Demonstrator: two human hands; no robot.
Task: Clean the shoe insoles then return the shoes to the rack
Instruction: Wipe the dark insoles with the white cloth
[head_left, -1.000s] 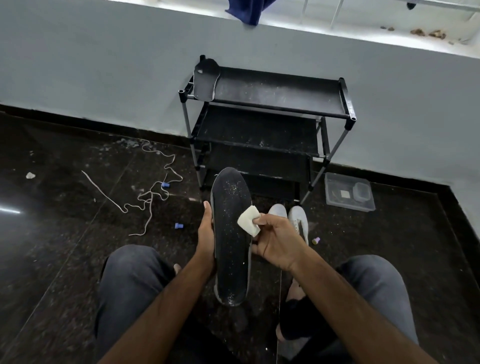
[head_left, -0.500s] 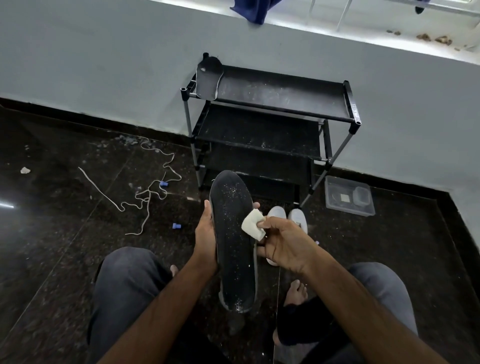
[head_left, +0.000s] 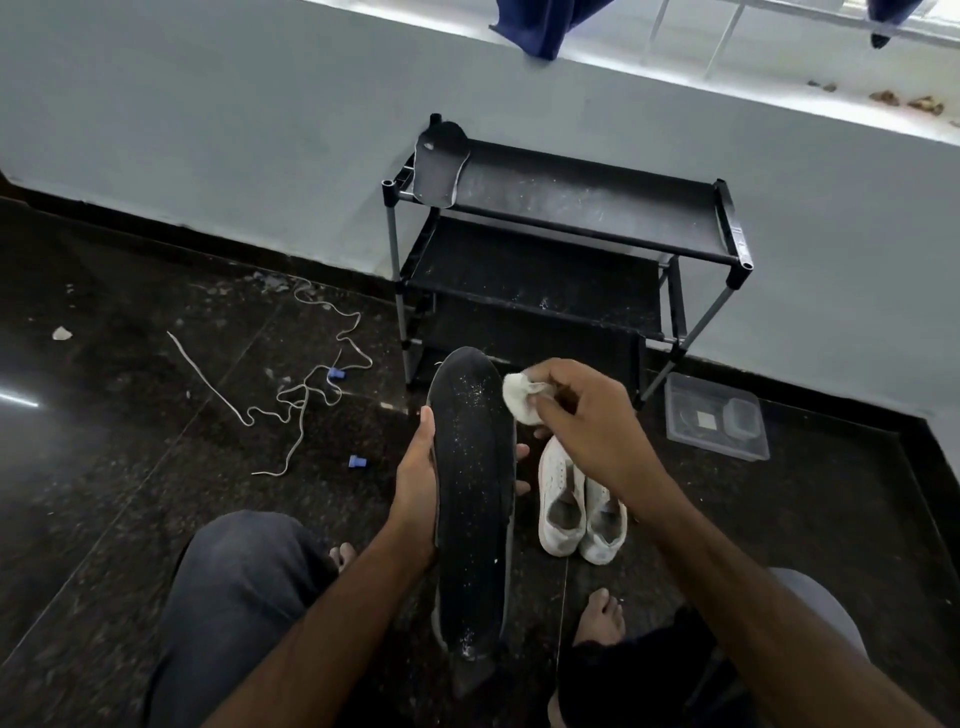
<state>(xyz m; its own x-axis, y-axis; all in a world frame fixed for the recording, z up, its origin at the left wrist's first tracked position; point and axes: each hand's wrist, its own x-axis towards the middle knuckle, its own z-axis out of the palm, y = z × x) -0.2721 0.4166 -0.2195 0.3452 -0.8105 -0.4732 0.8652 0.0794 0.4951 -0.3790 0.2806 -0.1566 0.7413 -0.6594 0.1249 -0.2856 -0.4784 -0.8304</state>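
Right hand (head_left: 587, 423) fingers (head_left: 550, 397) pinch a white wipe (head_left: 522, 397) at the toe edge of the black insole (head_left: 472, 493); left hand (head_left: 415, 483) grips the insole's side; white shoes (head_left: 582, 499) on floor just beside; shoe rack (head_left: 571, 249) behind.

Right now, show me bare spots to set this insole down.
Rack top shelf is bare right of the other insole; the middle shelf looks bare too. Floor is bare between the shoes and plastic box. Left floor is crowded: laces and blue caps.
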